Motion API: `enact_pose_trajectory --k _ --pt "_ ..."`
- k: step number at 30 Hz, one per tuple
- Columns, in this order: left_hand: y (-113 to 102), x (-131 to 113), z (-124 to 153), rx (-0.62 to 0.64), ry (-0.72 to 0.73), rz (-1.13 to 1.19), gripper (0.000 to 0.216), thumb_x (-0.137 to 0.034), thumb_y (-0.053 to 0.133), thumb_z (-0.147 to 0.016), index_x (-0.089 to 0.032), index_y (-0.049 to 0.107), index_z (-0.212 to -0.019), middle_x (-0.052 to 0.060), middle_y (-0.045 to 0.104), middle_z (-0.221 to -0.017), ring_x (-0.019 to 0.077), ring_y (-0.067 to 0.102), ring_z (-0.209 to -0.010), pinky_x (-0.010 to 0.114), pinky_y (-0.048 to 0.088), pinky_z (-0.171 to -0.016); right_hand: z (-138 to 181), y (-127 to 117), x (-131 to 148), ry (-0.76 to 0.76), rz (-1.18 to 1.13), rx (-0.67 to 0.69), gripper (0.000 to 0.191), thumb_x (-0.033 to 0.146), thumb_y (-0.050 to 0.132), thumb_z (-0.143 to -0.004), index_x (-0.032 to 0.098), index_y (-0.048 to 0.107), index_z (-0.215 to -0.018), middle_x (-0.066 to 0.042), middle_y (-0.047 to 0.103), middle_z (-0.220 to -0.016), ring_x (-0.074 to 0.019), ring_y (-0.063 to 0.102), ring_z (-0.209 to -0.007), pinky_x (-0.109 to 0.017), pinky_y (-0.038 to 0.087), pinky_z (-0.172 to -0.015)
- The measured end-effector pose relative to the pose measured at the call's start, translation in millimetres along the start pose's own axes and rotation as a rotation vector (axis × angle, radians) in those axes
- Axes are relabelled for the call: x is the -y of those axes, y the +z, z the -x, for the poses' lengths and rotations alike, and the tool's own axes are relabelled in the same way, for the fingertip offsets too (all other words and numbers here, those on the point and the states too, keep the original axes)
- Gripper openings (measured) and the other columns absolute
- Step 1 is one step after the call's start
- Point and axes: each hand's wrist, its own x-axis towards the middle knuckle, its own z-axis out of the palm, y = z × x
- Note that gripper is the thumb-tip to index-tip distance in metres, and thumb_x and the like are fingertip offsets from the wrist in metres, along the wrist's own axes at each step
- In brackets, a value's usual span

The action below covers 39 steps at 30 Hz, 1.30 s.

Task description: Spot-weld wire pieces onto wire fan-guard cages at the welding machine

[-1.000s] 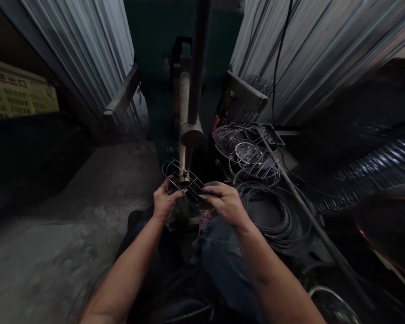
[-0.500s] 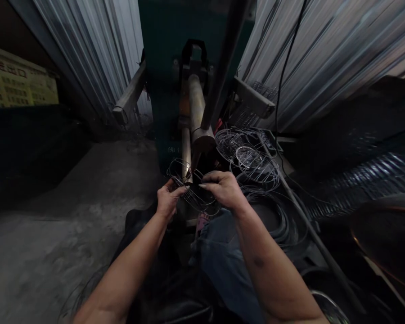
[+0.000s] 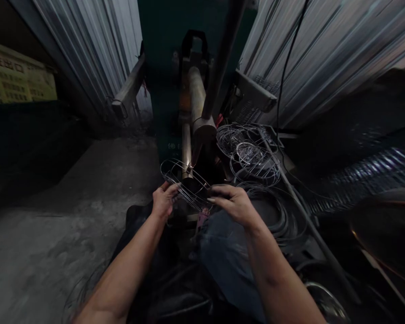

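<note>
A round wire frame (image 3: 189,196) of thin metal rods is held between my hands at the tips of a spot-welding machine. My left hand (image 3: 162,201) pinches its left side between thumb and fingers. On the right, my right hand (image 3: 233,202) has thumb and fingers closed at the frame's other edge; the exact grip is dark. The lower electrode bar (image 3: 186,146) reaches into the frame. Above it, the thick upper arm (image 3: 197,96) carries a slanted electrode tip (image 3: 195,156) that comes down close to the wires. A small bright spot shows there.
Several finished-looking wire frames (image 3: 251,155) lie heaped to the right, above a coil of wire (image 3: 278,216). A long metal bar (image 3: 310,229) runs beside them. A yellow crate (image 3: 18,76) stands at left. A slanted pole (image 3: 222,58) rises before the green machine body (image 3: 162,54).
Both hands have moved slightly apart, the right one to the right and down, the left one a little left. The wire frame has turned and shifted left at the electrodes.
</note>
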Motion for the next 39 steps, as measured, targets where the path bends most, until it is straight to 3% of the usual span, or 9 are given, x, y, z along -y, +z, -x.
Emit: enact_pose_trajectory --k 8,16,19,24,28,32,34,39 --pt "3 2 -7 -0.034 -0.033 0.047 0.038 -0.025 0.079 -0.052 -0.014 0.064 -0.085 0.004 0.066 -0.072 0.0211 0.067 -0.067 0.034 0.053 -0.062 -19 8 7 0.0 0.035 -0.008 0.009 0.021 0.066 -0.07 0.019 0.074 -0.073 -0.005 0.072 -0.08 -0.0194 0.066 -0.077 -0.029 0.051 -0.071" --pt "10 -1 -17 -0.06 -0.169 0.139 0.025 -0.024 0.076 -0.06 -0.013 0.059 -0.076 0.002 0.061 -0.065 0.0146 0.061 -0.053 0.035 0.054 -0.061 -51 11 23 0.025 0.143 0.039 0.008 0.02 0.066 -0.068 0.016 0.073 -0.071 -0.005 0.071 -0.075 -0.0184 0.065 -0.073 -0.027 0.047 -0.066" --pt "11 1 -18 -0.057 -0.201 0.151 0.02 -0.022 0.072 -0.064 -0.015 0.06 -0.078 -0.001 0.057 -0.06 0.0118 0.056 -0.047 0.033 0.054 -0.058 -62 11 26 0.095 0.163 0.066 0.009 0.019 0.067 -0.067 0.015 0.074 -0.071 -0.003 0.07 -0.069 -0.0176 0.063 -0.068 -0.025 0.045 -0.06" --pt "13 2 -15 -0.054 -0.253 0.114 0.025 -0.027 0.071 -0.066 -0.016 0.062 -0.087 0.003 0.061 -0.069 0.0166 0.062 -0.057 0.032 0.052 -0.055 -68 12 27 0.115 0.151 0.071 0.007 0.018 0.069 -0.064 0.016 0.073 -0.069 -0.001 0.069 -0.065 -0.0166 0.062 -0.066 -0.024 0.045 -0.058" --pt "16 8 -14 -0.068 -0.278 0.095 0.024 -0.031 0.068 -0.069 -0.017 0.062 -0.087 0.004 0.063 -0.076 0.0169 0.062 -0.062 0.033 0.053 -0.058 -60 9 27 0.056 0.119 0.066 0.01 0.022 0.068 -0.069 0.017 0.074 -0.074 -0.002 0.071 -0.07 -0.0184 0.065 -0.071 -0.027 0.049 -0.065" --pt "18 13 -10 -0.064 -0.29 0.107 0.023 -0.028 0.071 -0.064 -0.016 0.062 -0.083 0.005 0.064 -0.081 0.0175 0.063 -0.067 0.035 0.053 -0.063 -32 -4 9 -0.082 -0.013 -0.073 0.015 0.027 0.072 -0.069 0.018 0.074 -0.082 -0.007 0.072 -0.098 -0.0217 0.066 -0.093 -0.031 0.05 -0.084" --pt "19 16 -7 -0.032 -0.298 0.125 0.024 -0.025 0.072 -0.062 -0.016 0.062 -0.081 0.005 0.064 -0.081 0.0177 0.063 -0.068 0.035 0.053 -0.063 -14 -11 -10 -0.042 -0.049 -0.146 0.018 0.029 0.075 -0.067 0.019 0.074 -0.082 -0.008 0.071 -0.102 -0.0228 0.065 -0.095 -0.033 0.051 -0.086" --pt "23 19 0 -0.005 -0.271 0.131 0.022 -0.021 0.07 -0.062 -0.016 0.06 -0.081 0.004 0.062 -0.074 0.0197 0.064 -0.066 0.032 0.052 -0.059 15 -10 -45 0.06 -0.014 -0.161 0.02 0.033 0.075 -0.064 0.019 0.075 -0.079 -0.008 0.073 -0.089 -0.0235 0.068 -0.085 -0.036 0.053 -0.081"
